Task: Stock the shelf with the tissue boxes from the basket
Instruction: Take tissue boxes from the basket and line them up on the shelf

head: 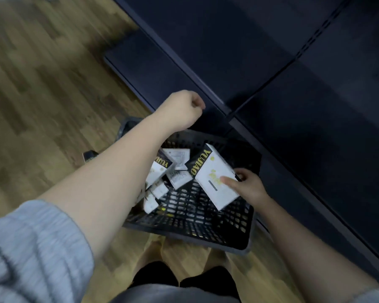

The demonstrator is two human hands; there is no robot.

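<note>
A black plastic basket (190, 232) stands on the floor in front of my feet, holding several white tissue boxes (162, 171) with black and yellow print. My right hand (247, 186) grips one white tissue box (214, 182) by its right edge, thumb on top, tilted above the basket. My left hand (184, 108) is curled into a loose fist, holding nothing, stretched out over the basket's far left corner near the shelf edge. The dark blue shelf (271, 84) runs diagonally across the upper right.
Wooden floor (42, 95) lies to the left. A lower shelf board (140, 62) juts out beyond the basket. A small dark object (89, 155) peeks from under my left forearm. My dark shoes (184, 276) are just below the basket.
</note>
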